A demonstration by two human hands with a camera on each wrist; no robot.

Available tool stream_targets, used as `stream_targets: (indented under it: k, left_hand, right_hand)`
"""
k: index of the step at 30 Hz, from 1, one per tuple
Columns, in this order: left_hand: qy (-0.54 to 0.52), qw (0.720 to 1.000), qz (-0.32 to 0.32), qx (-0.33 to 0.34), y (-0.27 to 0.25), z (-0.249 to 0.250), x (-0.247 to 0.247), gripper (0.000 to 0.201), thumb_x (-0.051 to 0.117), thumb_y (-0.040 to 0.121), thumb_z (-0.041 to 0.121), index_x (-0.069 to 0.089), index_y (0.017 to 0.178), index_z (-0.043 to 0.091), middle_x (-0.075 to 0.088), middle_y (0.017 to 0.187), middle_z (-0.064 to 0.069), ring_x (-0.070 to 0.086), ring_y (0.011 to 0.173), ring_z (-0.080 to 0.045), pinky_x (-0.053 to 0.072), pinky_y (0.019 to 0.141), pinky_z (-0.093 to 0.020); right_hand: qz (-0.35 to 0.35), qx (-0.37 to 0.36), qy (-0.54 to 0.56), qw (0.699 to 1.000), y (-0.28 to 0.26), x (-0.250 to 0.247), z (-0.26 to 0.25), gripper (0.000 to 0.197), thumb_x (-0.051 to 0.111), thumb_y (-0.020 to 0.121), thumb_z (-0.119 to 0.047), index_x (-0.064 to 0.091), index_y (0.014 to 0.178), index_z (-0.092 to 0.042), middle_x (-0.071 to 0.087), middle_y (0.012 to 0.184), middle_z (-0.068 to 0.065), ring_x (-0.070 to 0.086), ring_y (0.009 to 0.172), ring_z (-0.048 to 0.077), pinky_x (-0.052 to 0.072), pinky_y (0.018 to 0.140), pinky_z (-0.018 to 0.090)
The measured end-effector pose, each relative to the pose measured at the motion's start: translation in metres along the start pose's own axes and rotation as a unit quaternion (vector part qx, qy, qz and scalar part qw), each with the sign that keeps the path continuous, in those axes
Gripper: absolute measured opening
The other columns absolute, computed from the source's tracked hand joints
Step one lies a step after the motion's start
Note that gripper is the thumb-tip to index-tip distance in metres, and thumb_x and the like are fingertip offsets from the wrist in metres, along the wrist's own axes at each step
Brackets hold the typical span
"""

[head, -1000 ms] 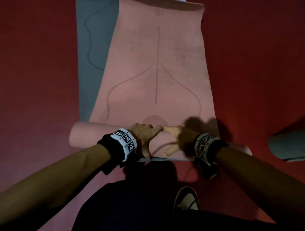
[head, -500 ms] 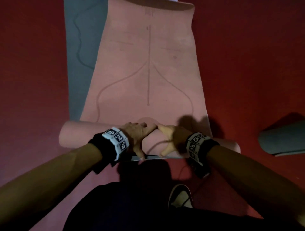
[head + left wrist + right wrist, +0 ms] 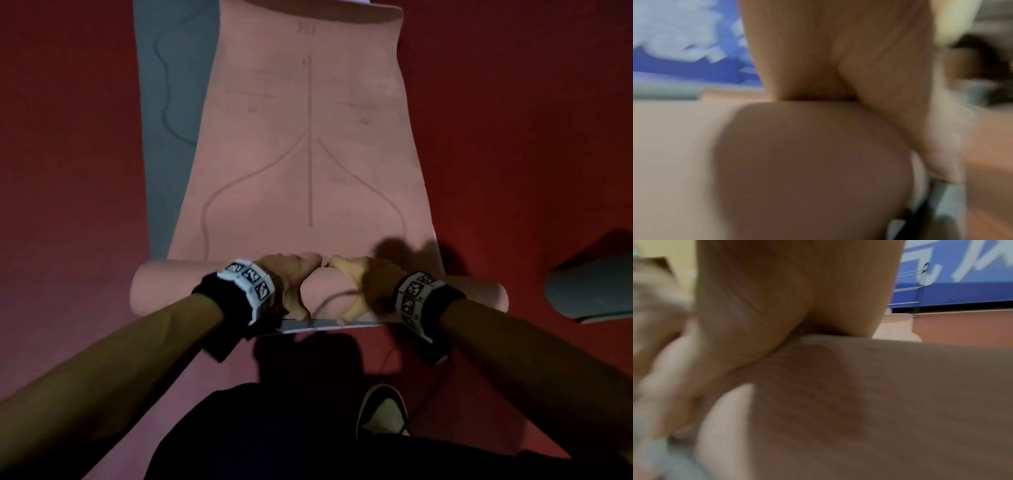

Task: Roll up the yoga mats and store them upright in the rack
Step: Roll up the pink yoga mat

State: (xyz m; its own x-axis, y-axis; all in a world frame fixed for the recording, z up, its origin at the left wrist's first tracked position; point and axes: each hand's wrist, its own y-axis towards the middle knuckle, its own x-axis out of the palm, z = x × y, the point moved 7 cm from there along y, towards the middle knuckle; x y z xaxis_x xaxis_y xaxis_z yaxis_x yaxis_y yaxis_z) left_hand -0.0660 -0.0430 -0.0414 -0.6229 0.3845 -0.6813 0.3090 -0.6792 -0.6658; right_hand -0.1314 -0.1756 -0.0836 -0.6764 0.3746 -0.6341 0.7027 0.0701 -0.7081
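Left hand and right hand are both pressing down on the pink roll, fingers spread flat over its top, thumbs hooking the near side. Grey mat is peeking out underneath on the left; another grey roll is lying off right on the floor. The roll's long axis is running left-right, with the unrolled part stretching away.

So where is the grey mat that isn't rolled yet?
In the head view the grey mat lies flat on the red floor at upper left, partly under the left edge of the pink mat.
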Motion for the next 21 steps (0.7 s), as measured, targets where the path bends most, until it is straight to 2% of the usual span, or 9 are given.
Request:
stream_targets:
  k: [3, 5, 7, 9, 11, 13, 15, 18, 21]
  left_hand:
    - [0.044, 0.998, 0.023, -0.024, 0.005, -0.003, 0.009, 0.107, 0.085, 0.048, 0.063, 0.031, 0.134, 0.028, 0.058, 0.119, -0.006, 0.062, 0.106, -0.033, 0.050, 0.089, -0.043]
    - [0.024, 0.999, 0.023, -0.038, 0.004, -0.010, 0.007, 0.098, 0.084, 0.053, 0.060, 0.035, 0.132, 0.029, 0.061, 0.115, -0.005, 0.063, 0.104, -0.031, 0.051, 0.089, -0.043]
    - [0.006, 0.998, 0.014, -0.053, 0.005, -0.018, 0.004, 0.092, 0.085, 0.052, 0.055, 0.041, 0.130, 0.034, 0.066, 0.111, -0.001, 0.065, 0.102, -0.029, 0.054, 0.087, -0.040]
    - [0.011, 0.998, -0.009, -0.057, -0.004, -0.019, -0.005, 0.085, 0.086, 0.056, 0.048, 0.045, 0.130, 0.036, 0.067, 0.116, 0.001, 0.065, 0.104, -0.025, 0.055, 0.087, -0.037]
    - [0.029, 0.997, -0.052, -0.054, -0.011, -0.015, -0.010, 0.063, 0.078, 0.082, 0.029, 0.046, 0.137, 0.028, 0.059, 0.136, -0.005, 0.059, 0.117, -0.026, 0.051, 0.088, -0.031]
    - [0.043, 0.994, -0.089, -0.055, -0.032, 0.004, -0.028, 0.034, 0.059, 0.098, 0.013, 0.047, 0.129, 0.022, 0.046, 0.148, -0.013, 0.048, 0.133, -0.026, 0.037, 0.093, -0.025]
    - [0.034, 0.994, -0.079, -0.071, -0.014, -0.004, -0.016, 0.022, 0.063, 0.097, 0.020, 0.048, 0.111, 0.029, 0.051, 0.143, -0.013, 0.050, 0.132, -0.027, 0.037, 0.094, -0.024]
    - [0.017, 0.998, -0.018, -0.056, -0.006, -0.001, -0.005, 0.086, 0.079, 0.057, 0.068, 0.039, 0.125, 0.035, 0.063, 0.116, -0.003, 0.064, 0.107, -0.032, 0.053, 0.089, -0.043]
    - [-0.012, 0.999, 0.008, -0.044, 0.009, -0.012, 0.010, 0.100, 0.074, 0.044, 0.081, 0.037, 0.126, 0.035, 0.063, 0.109, 0.000, 0.064, 0.097, -0.030, 0.053, 0.086, -0.043]
  right_hand:
    - [0.001, -0.010, 0.071, 0.997, 0.008, -0.008, 0.002, 0.072, 0.096, 0.049, -0.048, 0.054, 0.107, -0.050, 0.067, 0.114, -0.011, 0.066, 0.106, 0.016, 0.052, 0.097, 0.032]
    - [-0.020, -0.024, 0.097, 0.995, 0.010, -0.008, -0.004, 0.059, 0.096, 0.054, -0.038, 0.056, 0.096, -0.049, 0.068, 0.108, -0.013, 0.065, 0.103, 0.015, 0.053, 0.098, 0.036]
    - [-0.025, -0.023, 0.060, 0.998, 0.009, -0.006, -0.009, 0.079, 0.090, 0.053, -0.058, 0.052, 0.120, -0.043, 0.063, 0.126, -0.002, 0.061, 0.113, 0.020, 0.049, 0.102, 0.038]
    - [-0.003, -0.026, 0.007, 1.000, 0.008, -0.003, -0.008, 0.107, 0.080, 0.051, -0.077, 0.036, 0.139, -0.036, 0.053, 0.141, 0.006, 0.056, 0.122, 0.027, 0.047, 0.105, 0.039]
    - [0.010, -0.015, -0.027, 0.999, 0.002, -0.003, -0.005, 0.121, 0.077, 0.053, -0.082, 0.025, 0.150, -0.031, 0.043, 0.151, 0.008, 0.050, 0.132, 0.029, 0.042, 0.110, 0.039]
    - [-0.003, 0.002, -0.029, 1.000, -0.004, -0.002, -0.002, 0.126, 0.078, 0.054, -0.080, 0.020, 0.154, -0.028, 0.038, 0.156, 0.009, 0.046, 0.135, 0.030, 0.041, 0.112, 0.041]
    - [0.007, 0.010, 0.008, 1.000, -0.003, -0.005, 0.001, 0.110, 0.081, 0.052, -0.077, 0.037, 0.143, -0.033, 0.053, 0.143, 0.007, 0.057, 0.122, 0.026, 0.048, 0.104, 0.040]
    - [0.023, 0.002, 0.052, 0.998, 0.002, -0.011, 0.006, 0.061, 0.087, 0.054, -0.065, 0.057, 0.099, -0.037, 0.067, 0.103, -0.011, 0.064, 0.093, 0.015, 0.054, 0.090, 0.034]
    - [-0.001, 0.001, 0.077, 0.997, 0.002, -0.017, -0.002, 0.044, 0.091, 0.059, -0.057, 0.056, 0.079, -0.040, 0.065, 0.087, -0.018, 0.063, 0.084, 0.007, 0.051, 0.079, 0.026]
